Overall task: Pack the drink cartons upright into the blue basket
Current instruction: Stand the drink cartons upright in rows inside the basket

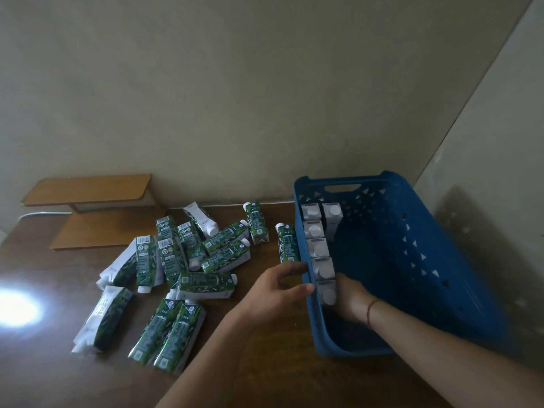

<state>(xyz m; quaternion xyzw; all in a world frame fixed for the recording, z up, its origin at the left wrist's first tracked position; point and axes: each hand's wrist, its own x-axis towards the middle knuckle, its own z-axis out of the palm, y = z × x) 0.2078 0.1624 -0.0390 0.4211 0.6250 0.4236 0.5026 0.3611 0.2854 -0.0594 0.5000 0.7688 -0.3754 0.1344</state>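
The blue basket (412, 260) stands at the right of the brown table. Several green-and-white drink cartons (319, 248) stand upright in a row along its left inner wall, with one more beside the row at the far end. My right hand (351, 298) is inside the basket, fingers around the nearest upright carton (326, 293). My left hand (282, 287) grips the basket's left rim from outside, thumb over the edge. Several more cartons (182, 260) lie scattered flat on the table to the left. One carton (287, 242) lies right against the basket's outer wall.
A low wooden shelf (94, 201) stands at the table's back left against the wall. A bright glare spot (14, 310) shines on the table's left edge. The basket sits in the corner where two beige walls meet.
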